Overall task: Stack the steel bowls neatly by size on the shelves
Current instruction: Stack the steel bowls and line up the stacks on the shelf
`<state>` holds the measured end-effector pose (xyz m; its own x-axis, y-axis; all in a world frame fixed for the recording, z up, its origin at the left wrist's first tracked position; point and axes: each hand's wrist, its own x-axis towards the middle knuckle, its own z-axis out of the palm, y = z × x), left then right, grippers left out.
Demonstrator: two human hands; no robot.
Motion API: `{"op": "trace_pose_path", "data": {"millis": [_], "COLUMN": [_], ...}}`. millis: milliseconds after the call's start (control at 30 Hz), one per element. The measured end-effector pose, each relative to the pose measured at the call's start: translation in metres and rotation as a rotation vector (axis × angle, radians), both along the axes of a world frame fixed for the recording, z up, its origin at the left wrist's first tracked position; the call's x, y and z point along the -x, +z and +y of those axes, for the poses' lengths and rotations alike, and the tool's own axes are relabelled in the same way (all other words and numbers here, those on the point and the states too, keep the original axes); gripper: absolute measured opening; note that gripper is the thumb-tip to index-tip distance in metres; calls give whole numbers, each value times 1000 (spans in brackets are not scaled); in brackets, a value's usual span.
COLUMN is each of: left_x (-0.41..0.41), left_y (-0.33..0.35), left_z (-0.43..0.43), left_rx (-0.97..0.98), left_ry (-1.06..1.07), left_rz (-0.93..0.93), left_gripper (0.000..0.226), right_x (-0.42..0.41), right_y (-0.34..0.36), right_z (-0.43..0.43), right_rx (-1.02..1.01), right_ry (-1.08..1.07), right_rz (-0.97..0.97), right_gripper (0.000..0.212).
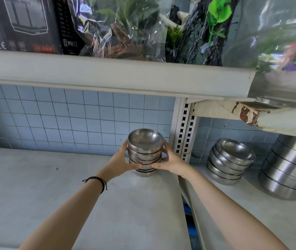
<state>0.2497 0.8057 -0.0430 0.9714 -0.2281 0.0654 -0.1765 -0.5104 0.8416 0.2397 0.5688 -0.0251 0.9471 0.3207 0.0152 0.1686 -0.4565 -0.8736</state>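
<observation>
Silver steel bowls, pale grey shelf, light blue grid-tiled wall, black wristband, green plastic plants

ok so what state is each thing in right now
small bowl stack: nested, upright, on the shelf
left hand grip: holds small bowl stack's left side
right hand grip: holds its right side
medium bowl stack: nested, leaning, untouched
large bowl stack: nested, untouched

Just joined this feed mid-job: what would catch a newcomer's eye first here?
The left hand and right hand clasp a stack of small steel bowls at centre, on the grey shelf. On the next shelf, right, stand a leaning stack of wider bowls and a stack of larger bowls. Plastic-wrapped plants crowd the upper shelf.
</observation>
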Motion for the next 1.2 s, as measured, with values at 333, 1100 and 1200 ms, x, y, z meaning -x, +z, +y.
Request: {"op": "trace_pose_path", "data": {"millis": [333, 1100, 1200], "left_x": [36, 121, 121], "left_y": [9, 37, 37], "left_z": [18, -201, -242], "left_rx": [-640, -1175, -1153], "left_ry": [90, -292, -192], "left_rz": [25, -475, -491], "left_gripper": [94, 74, 75], "right_x": [22, 157, 154], "right_y": [9, 33, 32], "right_z": [1, -187, -224], "right_rx": [349, 1252, 1248], "right_ry": [-181, -243, -219], "right_rz": [42, 19, 42], "right_gripper": [93, 77, 76]}}
